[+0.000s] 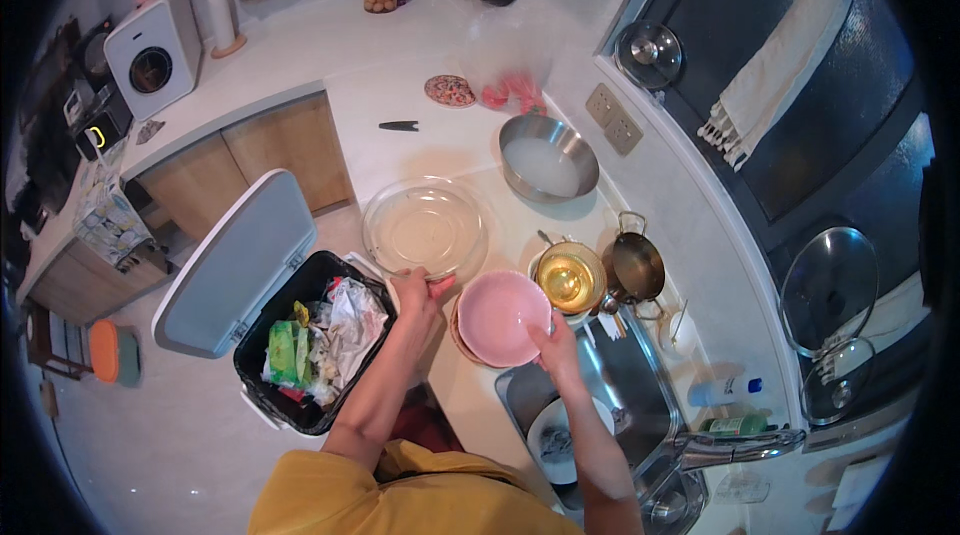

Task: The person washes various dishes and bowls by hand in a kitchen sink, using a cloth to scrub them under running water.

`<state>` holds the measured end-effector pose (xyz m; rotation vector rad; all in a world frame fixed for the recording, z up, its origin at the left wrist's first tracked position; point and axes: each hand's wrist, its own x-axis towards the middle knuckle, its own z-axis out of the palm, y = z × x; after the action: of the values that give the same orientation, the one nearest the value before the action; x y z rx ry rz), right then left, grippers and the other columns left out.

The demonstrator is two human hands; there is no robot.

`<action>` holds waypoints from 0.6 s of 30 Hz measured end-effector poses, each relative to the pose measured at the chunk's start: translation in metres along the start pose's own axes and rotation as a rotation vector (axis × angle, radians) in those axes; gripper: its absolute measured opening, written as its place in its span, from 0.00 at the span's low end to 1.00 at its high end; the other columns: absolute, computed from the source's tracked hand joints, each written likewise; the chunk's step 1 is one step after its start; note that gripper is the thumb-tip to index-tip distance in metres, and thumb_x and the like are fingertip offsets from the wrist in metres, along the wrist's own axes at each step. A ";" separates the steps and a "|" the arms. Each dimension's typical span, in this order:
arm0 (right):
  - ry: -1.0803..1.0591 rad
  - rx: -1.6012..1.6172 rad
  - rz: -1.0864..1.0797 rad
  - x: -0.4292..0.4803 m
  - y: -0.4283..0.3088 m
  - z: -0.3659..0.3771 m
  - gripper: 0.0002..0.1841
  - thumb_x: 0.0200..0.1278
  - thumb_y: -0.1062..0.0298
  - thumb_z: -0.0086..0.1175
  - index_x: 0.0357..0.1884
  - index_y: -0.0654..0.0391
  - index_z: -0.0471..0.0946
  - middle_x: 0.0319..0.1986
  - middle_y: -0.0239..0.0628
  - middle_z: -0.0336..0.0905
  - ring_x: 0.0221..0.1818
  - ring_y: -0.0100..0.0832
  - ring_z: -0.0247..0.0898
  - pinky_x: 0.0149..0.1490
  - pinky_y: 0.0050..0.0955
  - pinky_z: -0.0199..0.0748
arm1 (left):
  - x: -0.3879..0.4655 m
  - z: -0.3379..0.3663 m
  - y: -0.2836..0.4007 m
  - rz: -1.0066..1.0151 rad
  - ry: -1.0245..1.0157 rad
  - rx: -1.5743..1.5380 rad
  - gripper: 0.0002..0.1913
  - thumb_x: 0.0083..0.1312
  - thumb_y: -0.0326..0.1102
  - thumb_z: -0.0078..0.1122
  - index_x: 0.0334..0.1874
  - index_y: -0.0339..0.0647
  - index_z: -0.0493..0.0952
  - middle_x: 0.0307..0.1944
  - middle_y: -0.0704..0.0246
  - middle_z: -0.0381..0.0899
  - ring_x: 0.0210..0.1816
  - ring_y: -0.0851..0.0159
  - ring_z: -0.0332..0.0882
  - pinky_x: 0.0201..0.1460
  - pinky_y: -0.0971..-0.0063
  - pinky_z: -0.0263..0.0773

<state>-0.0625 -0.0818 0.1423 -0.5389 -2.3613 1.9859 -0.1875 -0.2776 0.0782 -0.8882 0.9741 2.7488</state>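
Note:
My left hand (421, 295) grips the near rim of a clear, round glass dish (424, 231). Whether that dish is lifted or rests on the counter is hard to tell. A scalloped pink bowl (501, 316) is in my right hand (556, 347), thumb over its rim. Under the bowl shows the brown edge of another round item (456, 336), mostly hidden. Just right of the pink bowl is an amber glass bowl (571, 280), sitting on other dishes.
An open trash bin (315, 415) full of waste stands left of the counter, its lid (240, 265) raised. The steel sink (645, 362) holds a white plate (551, 452) beneath the faucet (739, 449). A steel basin (551, 160) and a two-handled pot (637, 265) line the wall.

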 end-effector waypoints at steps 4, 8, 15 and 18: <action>0.033 -0.102 -0.020 -0.001 0.000 0.005 0.14 0.53 0.69 0.51 0.41 0.60 0.68 0.19 0.33 0.71 0.11 0.19 0.62 0.12 0.16 0.56 | -0.007 0.014 0.012 0.075 -0.103 -0.021 0.20 0.51 0.18 0.35 0.48 0.25 0.49 0.40 0.41 0.63 0.38 0.43 0.72 0.34 0.56 0.77; 0.088 -0.350 -0.152 0.002 0.011 -0.004 0.14 0.53 0.68 0.51 0.41 0.63 0.68 0.24 0.38 0.74 0.18 0.23 0.69 0.17 0.20 0.64 | -0.044 0.039 0.037 0.050 -0.180 0.013 0.24 0.51 0.17 0.34 0.52 0.32 0.44 0.40 0.41 0.62 0.39 0.43 0.72 0.35 0.57 0.77; 0.291 -0.248 -0.281 -0.015 -0.034 -0.021 0.14 0.58 0.65 0.46 0.45 0.61 0.68 0.26 0.35 0.72 0.18 0.21 0.66 0.21 0.18 0.62 | -0.101 0.057 0.046 -0.093 -0.544 0.150 0.26 0.50 0.19 0.35 0.53 0.40 0.45 0.37 0.38 0.69 0.36 0.44 0.75 0.28 0.69 0.78; 0.201 0.212 -0.304 -0.028 -0.047 -0.044 0.20 0.64 0.59 0.36 0.51 0.64 0.61 0.36 0.40 0.72 0.25 0.23 0.69 0.28 0.19 0.66 | -0.121 0.059 0.034 -0.161 -0.737 0.340 0.28 0.48 0.19 0.38 0.53 0.41 0.47 0.34 0.42 0.72 0.36 0.47 0.76 0.26 0.75 0.77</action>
<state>-0.0381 -0.0535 0.2022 -0.3285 -1.9525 1.9116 -0.1259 -0.2571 0.2007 0.1045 1.0786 2.3449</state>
